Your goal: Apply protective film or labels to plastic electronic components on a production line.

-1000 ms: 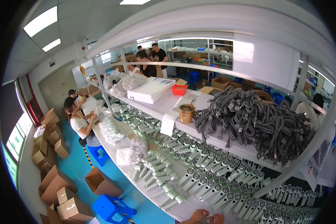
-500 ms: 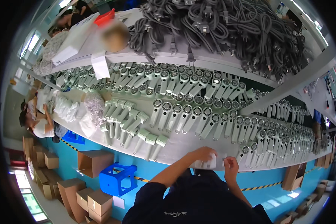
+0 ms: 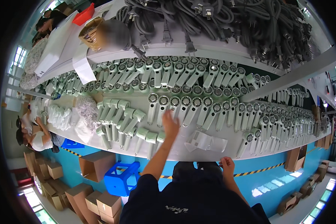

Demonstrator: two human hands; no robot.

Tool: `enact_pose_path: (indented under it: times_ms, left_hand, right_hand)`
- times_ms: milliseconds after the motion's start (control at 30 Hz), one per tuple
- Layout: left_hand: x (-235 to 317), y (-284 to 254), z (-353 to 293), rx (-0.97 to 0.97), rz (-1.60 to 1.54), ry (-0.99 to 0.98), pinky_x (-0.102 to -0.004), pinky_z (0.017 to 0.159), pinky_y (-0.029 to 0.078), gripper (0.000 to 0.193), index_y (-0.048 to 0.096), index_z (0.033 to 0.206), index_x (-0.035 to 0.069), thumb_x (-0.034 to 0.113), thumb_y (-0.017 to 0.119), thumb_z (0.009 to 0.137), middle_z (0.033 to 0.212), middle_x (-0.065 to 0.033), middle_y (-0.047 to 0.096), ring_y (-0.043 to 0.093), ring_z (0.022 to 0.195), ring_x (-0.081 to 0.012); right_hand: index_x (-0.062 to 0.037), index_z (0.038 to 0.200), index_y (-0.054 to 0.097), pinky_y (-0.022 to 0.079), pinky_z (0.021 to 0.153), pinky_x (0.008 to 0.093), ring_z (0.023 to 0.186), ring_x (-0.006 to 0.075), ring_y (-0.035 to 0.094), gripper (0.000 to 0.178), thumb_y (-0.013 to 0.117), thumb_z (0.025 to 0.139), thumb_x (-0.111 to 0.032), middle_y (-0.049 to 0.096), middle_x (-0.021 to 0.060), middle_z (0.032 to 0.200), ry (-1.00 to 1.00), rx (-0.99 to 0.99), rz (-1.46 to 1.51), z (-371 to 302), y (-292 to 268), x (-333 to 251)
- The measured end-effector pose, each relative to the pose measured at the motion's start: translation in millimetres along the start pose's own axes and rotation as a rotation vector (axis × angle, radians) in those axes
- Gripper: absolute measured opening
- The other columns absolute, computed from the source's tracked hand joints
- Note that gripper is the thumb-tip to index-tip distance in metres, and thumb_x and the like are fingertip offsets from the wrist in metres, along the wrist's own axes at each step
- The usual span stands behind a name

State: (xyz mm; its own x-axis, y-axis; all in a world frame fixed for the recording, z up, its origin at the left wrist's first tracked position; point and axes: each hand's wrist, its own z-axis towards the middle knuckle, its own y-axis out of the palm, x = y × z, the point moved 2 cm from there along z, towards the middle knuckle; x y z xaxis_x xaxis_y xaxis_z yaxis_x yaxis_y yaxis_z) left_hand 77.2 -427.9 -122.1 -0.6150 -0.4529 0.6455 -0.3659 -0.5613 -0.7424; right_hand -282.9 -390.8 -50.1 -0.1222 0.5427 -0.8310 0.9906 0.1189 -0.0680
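My left hand [image 3: 170,124] reaches over the table to the front row of pale green hair dryers with round vented heads. Its fingers are stretched out, slightly blurred, beside one hair dryer [image 3: 162,108] and below another; no grip on either shows. My right hand [image 3: 227,165] is at the table's front edge, fingers curled together; whatever they may hold is too small to make out. Between the hands a clear plastic sheet [image 3: 206,142], creased and folded, lies on the white table [image 3: 183,149]. Left of my left forearm several hair dryers [image 3: 150,137] lie with heads turned aside.
Grey power cords with plugs [image 3: 190,46] are heaped on the shelf above. A slanted white post [image 3: 287,76] crosses the right side. White bags [image 3: 61,115] lie at the left, near another person [image 3: 39,138]. A blue stool [image 3: 119,179] and cartons [image 3: 97,166] stand on the floor.
My left hand has left the clear plastic, which now lies spread on the table, and has moved left and forward to the hair dryers. My right hand stays near the table edge.
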Motion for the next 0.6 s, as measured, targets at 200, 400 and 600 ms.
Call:
enact_pose_path:
  times_ms: [200,400,600]
  left_hand:
    - [-94.2,-20.3,62.0,-0.005,0.034,-0.118,-0.0512,0.094,0.036,0.055,0.044,0.116,0.008,0.025,0.073,0.072,0.116,-0.0176,0.047,0.044,0.110,-0.0374]
    - [-95.0,-18.0,62.5,-0.120,-0.015,-0.207,-0.0520,0.096,0.034,0.058,0.044,0.117,0.014,0.032,0.075,0.071,0.122,-0.0186,0.045,0.042,0.114,-0.0403]
    - [-79.1,-21.4,42.3,-0.166,0.275,-0.115,-0.0527,0.099,0.032,0.061,0.048,0.122,0.017,0.040,0.073,0.071,0.140,-0.0279,0.026,0.035,0.120,-0.0475]
  right_hand:
    - [-0.0036,0.095,0.059,0.048,0.061,0.0224,0.069,0.0112,0.060,0.012,0.062,0.089,-0.013,0.061,0.0024,0.081,0.115,0.088,0.085,-5.9,9.0,0.4]
    - [-0.0041,0.095,0.060,0.048,0.061,0.0222,0.070,0.0112,0.060,0.011,0.061,0.089,-0.014,0.062,0.0023,0.082,0.092,0.110,0.073,-14.6,13.6,3.7]
    - [-0.0052,0.097,0.058,0.047,0.065,0.0227,0.073,0.0099,0.058,0.012,0.059,0.091,-0.016,0.060,0.0014,0.086,0.096,0.071,0.047,-15.5,16.1,7.6]
